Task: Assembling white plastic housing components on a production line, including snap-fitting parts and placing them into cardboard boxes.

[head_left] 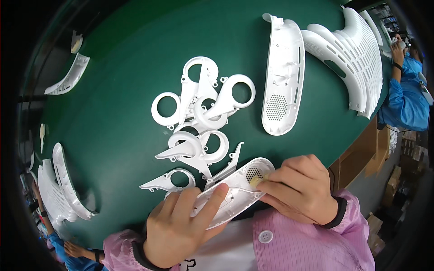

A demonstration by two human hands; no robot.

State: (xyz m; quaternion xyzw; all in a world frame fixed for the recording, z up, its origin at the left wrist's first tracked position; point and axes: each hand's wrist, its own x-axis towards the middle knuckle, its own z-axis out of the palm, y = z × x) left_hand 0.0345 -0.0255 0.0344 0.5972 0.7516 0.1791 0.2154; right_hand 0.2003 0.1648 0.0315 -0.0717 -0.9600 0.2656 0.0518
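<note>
A long white plastic shell [244, 201] with a round perforated grille at its far right end lies tilted in front of me, hollow side up. My left hand [178, 223] grips its near left end, fingers closed over the rim. Over the grille, my right hand [300, 189] pinches a small cream-yellow piece [256, 181]; its exact kind is partly hidden by the fingers. A thin pale strand runs inside the shell toward my right fingers. Just beyond the shell, a white ring-shaped part with a pointed arm [169, 179] lies near my left hand.
Several white ring-shaped parts [212, 115] lie heaped mid-table. Another perforated shell [282, 77] stands beyond, beside a stack of slotted white covers [357, 58]. More shells [68, 185] are at the left on the green table [122, 104]. People in blue sleeves [404, 99] work at both sides.
</note>
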